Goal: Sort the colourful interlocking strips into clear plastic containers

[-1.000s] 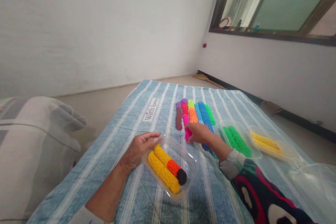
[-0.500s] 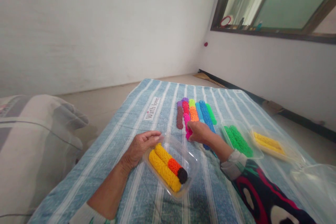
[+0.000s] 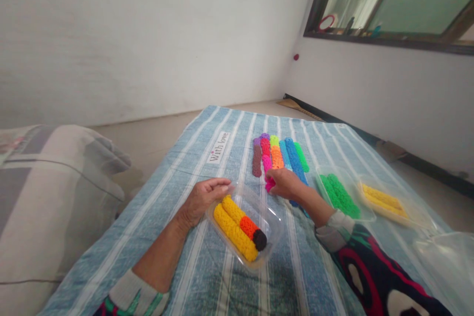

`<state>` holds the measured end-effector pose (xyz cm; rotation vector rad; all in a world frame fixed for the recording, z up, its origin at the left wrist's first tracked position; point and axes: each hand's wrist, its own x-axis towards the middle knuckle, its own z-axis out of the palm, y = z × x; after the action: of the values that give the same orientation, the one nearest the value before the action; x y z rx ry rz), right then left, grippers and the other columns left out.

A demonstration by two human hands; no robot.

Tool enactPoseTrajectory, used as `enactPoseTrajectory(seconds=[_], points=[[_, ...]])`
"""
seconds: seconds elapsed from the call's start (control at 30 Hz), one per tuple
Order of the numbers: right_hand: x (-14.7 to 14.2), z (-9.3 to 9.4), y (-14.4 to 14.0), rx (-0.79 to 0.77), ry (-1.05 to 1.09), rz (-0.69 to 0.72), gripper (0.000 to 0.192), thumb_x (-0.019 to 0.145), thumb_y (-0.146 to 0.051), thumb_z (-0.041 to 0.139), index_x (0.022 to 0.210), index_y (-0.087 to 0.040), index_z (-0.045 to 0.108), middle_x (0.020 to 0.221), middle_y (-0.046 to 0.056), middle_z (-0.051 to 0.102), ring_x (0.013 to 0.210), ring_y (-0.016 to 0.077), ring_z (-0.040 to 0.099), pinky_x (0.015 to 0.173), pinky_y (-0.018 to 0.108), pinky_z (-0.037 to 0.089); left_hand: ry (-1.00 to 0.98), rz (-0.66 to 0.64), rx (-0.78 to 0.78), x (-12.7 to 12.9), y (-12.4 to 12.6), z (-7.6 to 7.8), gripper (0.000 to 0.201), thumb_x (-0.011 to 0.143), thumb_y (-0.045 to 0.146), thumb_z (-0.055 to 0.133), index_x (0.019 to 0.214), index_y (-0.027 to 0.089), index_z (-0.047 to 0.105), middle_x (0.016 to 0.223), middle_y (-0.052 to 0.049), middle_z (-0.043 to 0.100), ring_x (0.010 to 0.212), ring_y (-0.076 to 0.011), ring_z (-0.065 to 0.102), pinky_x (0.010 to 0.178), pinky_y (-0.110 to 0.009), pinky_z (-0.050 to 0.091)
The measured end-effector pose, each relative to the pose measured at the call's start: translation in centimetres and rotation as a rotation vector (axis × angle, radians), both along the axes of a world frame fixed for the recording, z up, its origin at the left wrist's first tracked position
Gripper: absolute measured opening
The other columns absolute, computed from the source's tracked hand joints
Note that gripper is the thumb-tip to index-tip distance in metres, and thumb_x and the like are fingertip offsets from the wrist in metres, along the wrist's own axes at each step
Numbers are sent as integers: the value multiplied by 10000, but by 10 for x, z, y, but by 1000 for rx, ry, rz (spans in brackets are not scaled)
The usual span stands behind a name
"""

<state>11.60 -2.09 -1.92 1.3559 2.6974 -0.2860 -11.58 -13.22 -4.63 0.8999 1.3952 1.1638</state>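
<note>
My left hand [image 3: 203, 201] has its thumb and fingers closed on the far left rim of a clear plastic container [image 3: 272, 237]. Inside it lie two yellow knobbly rolls [image 3: 234, 232] side by side, one continued by an orange piece [image 3: 248, 226] and a black piece [image 3: 260, 240]. Farther off, my right hand [image 3: 287, 183] pinches the near end of a bright pink knobbly roll [image 3: 267, 164], which lies on the cloth in a group of coloured rolls. The fingertips partly cover that end. Beside it are brown [image 3: 256, 162], red, orange [image 3: 277, 158] and blue [image 3: 295, 155] rolls.
To the right stand a clear container with green rolls [image 3: 339, 196] and another with yellow rolls [image 3: 383, 201]. An empty-looking clear container [image 3: 448, 256] sits at the right edge. A striped blue cloth [image 3: 177, 177] covers the table. Covered furniture [image 3: 62, 197] stands left.
The view has shifted slightly, so everything sits a little farther right and higher. Both hands keep nearly the same places on the container and the pink roll.
</note>
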Motion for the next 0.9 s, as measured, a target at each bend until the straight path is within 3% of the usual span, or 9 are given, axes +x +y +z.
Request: enactPoseTrajectory(seconds=[0.2, 0.33, 0.47, 0.57, 0.7, 0.9], points=[[4, -3, -2, 10, 41, 17, 218, 798, -210, 595, 1005, -183, 658, 923, 70, 703, 834, 192, 626, 656, 259, 363, -16, -14, 20, -1, 1, -5, 476, 640, 426, 800, 1021, 155, 712, 904, -62, 765, 768, -187, 677, 715, -301, 499], [8, 11, -7, 23, 142, 50, 160, 794, -192, 607, 947, -179, 653, 849, 34, 680, 747, 151, 585, 631, 246, 335, 34, -30, 39, -3, 2, -8, 469, 669, 436, 779, 1035, 151, 711, 936, -74, 763, 808, -200, 680, 745, -315, 505], [-3, 38, -26, 67, 270, 268, 118, 797, -161, 614, 911, -191, 627, 835, -4, 646, 713, 116, 542, 623, 244, 307, 88, -29, 61, -3, 2, -9, 458, 673, 440, 769, 1025, 151, 720, 899, -61, 756, 781, -193, 660, 707, -305, 497], [-21, 49, -43, 131, 219, 499, 106, 823, -133, 586, 907, -191, 615, 846, 6, 643, 732, 131, 526, 616, 273, 281, 114, -32, 86, -2, 2, -9, 458, 677, 452, 757, 1014, 145, 727, 860, -50, 745, 765, -191, 648, 691, -298, 487], [-44, 44, -53, 280, 77, 720, 182, 847, -58, 531, 953, -182, 612, 814, 31, 650, 731, 163, 508, 633, 320, 256, 117, -35, 119, 0, 1, -7, 451, 670, 440, 751, 996, 129, 733, 875, -57, 742, 782, -193, 646, 722, -305, 485], [-56, 28, -46, 361, -22, 863, 111, 901, -117, 529, 920, -179, 619, 786, 44, 646, 805, 198, 503, 714, 352, 268, 114, -35, 155, 1, 3, -12, 417, 668, 430, 752, 966, 138, 741, 922, -69, 749, 852, -216, 661, 778, -331, 502]])
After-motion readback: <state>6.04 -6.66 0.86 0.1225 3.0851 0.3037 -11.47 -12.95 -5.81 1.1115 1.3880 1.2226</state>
